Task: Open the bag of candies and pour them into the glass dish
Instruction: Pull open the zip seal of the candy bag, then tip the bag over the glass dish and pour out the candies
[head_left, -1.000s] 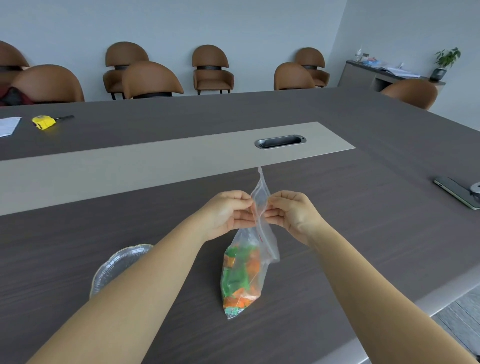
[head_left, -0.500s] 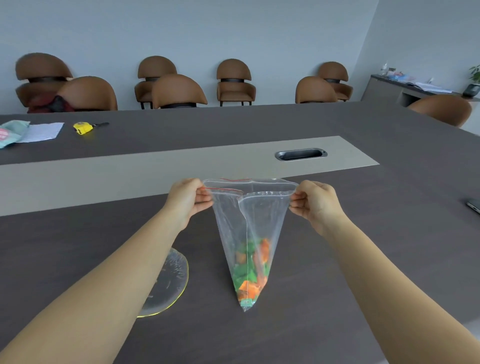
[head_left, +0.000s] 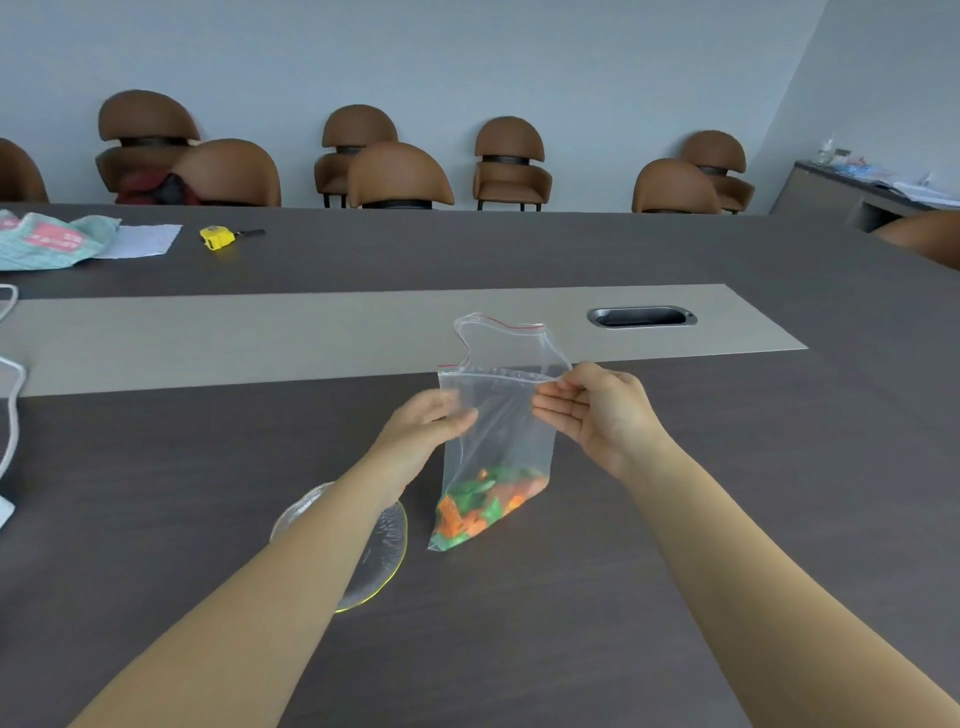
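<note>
Bag up off the table, hanging nearly upright, long axis top to bottom with a slight lean, bottom corner just above the wood. Mouth unsealed at the top, red zip line parted, far lip standing higher than the near one. Candies, orange and green, slumped in the bottom.

Right hand pinching the near lip at the bag's right edge, thumb and fingertips closed on the film, other fingers loosely curled. Left hand at the bag's left edge, lower than the lip, fingers wrapped on the film — blurred, so exact grip hard to read, but closed on plastic by the look of it.

Glass dish flat on the table, down and to the left of the bag, partly hidden under the left forearm. Empty, as far as visible.

Now the key relation: dish on the bag's left, mouth pointing up and away. Opening done, by all appearances; pour not yet begun. Probably calls for swinging the bag leftward over the dish and tipping the mouth down, left hand nearer the dish. Forearm in the way of a clean pour; risk of candies skipping off the shallow rim.
</note>
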